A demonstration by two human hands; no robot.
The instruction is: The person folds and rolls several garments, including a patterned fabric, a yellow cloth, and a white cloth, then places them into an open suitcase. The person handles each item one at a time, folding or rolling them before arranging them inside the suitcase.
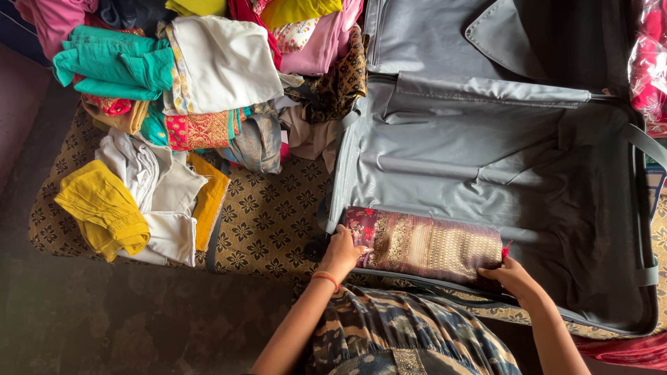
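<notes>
Folded maroon cloth with gold brocade (424,244) lies along the near edge of the open grey suitcase (486,153), pressed flat against the lining. The person's left hand (342,253), a red thread at the wrist, grips its left end with curled fingers, while the right hand (513,276) holds the right end, fingers tucked under the fold by a small red tassel. To the left of the suitcase, on the bed with its brown flower-patterned cover (267,222), sits a heap of folded clothes (174,90) in teal, white, pink and mustard.
</notes>
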